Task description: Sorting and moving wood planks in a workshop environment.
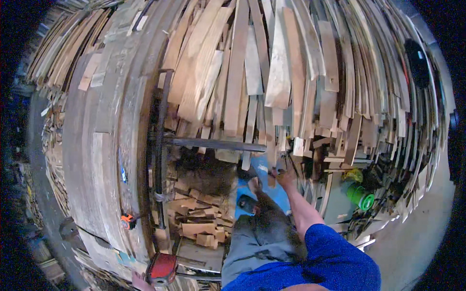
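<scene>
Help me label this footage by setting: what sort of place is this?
Probably a woodworking shop or timber store: long boards lie packed in rows, short wood offcuts are heaped below them, and a broad plank surface runs along the left.

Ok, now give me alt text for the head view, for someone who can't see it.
A person's right hand reaches down near long wooden boards packed closely together. Small wood offcuts lie piled left of the person's legs, and a bright green cylindrical object sits to the right.
</scene>
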### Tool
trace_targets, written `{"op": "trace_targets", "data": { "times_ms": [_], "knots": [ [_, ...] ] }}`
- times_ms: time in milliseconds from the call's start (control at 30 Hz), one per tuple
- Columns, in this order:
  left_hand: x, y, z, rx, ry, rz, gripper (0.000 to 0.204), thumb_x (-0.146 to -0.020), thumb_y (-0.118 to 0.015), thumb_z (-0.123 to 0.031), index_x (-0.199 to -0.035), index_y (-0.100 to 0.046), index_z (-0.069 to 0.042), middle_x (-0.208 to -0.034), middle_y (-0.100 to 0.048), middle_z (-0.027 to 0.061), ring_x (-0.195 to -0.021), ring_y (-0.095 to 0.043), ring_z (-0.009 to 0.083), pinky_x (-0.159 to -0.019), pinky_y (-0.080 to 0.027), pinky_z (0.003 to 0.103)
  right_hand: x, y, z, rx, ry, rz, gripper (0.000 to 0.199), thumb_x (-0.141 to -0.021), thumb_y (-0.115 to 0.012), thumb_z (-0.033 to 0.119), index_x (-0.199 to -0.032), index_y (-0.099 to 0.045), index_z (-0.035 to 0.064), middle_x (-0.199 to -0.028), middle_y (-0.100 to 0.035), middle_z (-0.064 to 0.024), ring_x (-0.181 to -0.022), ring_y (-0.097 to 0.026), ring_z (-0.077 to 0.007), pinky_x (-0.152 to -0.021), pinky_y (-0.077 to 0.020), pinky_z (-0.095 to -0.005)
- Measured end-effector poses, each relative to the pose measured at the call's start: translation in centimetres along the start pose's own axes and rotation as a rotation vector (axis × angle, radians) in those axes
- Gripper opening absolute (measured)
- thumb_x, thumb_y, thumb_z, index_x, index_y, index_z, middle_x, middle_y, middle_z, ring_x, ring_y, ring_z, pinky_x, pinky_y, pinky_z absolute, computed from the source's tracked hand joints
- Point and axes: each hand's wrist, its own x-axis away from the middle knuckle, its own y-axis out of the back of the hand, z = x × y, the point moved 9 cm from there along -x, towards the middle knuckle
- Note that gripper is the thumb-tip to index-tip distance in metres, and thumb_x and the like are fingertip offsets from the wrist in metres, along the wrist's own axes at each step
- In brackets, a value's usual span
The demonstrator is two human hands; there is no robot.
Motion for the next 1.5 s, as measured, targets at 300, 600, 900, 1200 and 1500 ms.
{"op": "trace_targets", "data": {
  "times_ms": [300,600,900,1200,1500],
  "knots": [
    [-1.7,4.6,4.4,0.108,0.099,-0.125,0.038,-0.095,-0.061,-0.034,-0.099,-0.064,0.004,-0.092,-0.058,0.0089,-0.072,-0.056,0.0194,-0.061,-0.049,0.036,4.8,3.2,4.8,-0.697,-0.278,-0.130,0.056,-0.094,-0.061,0.049,-0.083,-0.069,-0.0054,-0.075,-0.067,-0.0204,-0.070,-0.064,-0.0293,-0.068,-0.0477,-0.0424],
    [-1.1,-1.4,-1.8,-0.048,0.009,-0.013,0.043,-0.094,-0.052,-0.030,-0.110,-0.061,0.009,-0.110,-0.058,0.0184,-0.098,-0.062,0.0331,-0.073,-0.060,0.039,0.4,5.6,3.0,-0.785,-0.230,-0.386,0.053,-0.094,-0.061,0.049,-0.094,-0.068,-0.0031,-0.086,-0.069,-0.0159,-0.078,-0.062,-0.0256,-0.071,-0.0488,-0.0439],
    [-1.3,0.3,-0.2,-0.099,0.001,0.009,0.051,-0.095,-0.057,-0.036,-0.117,-0.059,0.009,-0.115,-0.059,0.0211,-0.100,-0.061,0.0321,-0.081,-0.058,0.041,-4.0,3.7,4.0,-0.925,-0.270,-0.194,0.058,-0.095,-0.059,0.052,-0.120,-0.063,0.0003,-0.111,-0.068,-0.0114,-0.099,-0.061,-0.0250,-0.088,-0.0469,-0.0377],
    [3.8,-6.1,-5.1,-0.008,0.139,-0.031,0.063,-0.094,-0.059,-0.039,-0.137,-0.051,0.006,-0.137,-0.053,0.0222,-0.110,-0.060,0.0332,-0.083,-0.054,0.042,-6.5,2.3,0.1,-1.325,-0.526,0.083,0.060,-0.097,-0.046,0.063,-0.121,-0.063,0.0107,-0.108,-0.065,-0.0081,-0.096,-0.060,-0.0198,-0.083,-0.0489,-0.0354],
    [1.8,-2.0,-1.9,0.061,0.167,-0.086,0.052,-0.094,-0.060,-0.041,-0.124,-0.057,0.002,-0.123,-0.057,0.0188,-0.099,-0.061,0.0294,-0.081,-0.053,0.041,-1.8,14.0,10.8,-1.262,-0.104,0.280,0.061,-0.097,-0.044,0.065,-0.128,-0.060,0.0151,-0.085,-0.059,0.0000,-0.074,-0.055,-0.0136,-0.059,-0.0474,-0.0286]
  ]
}}
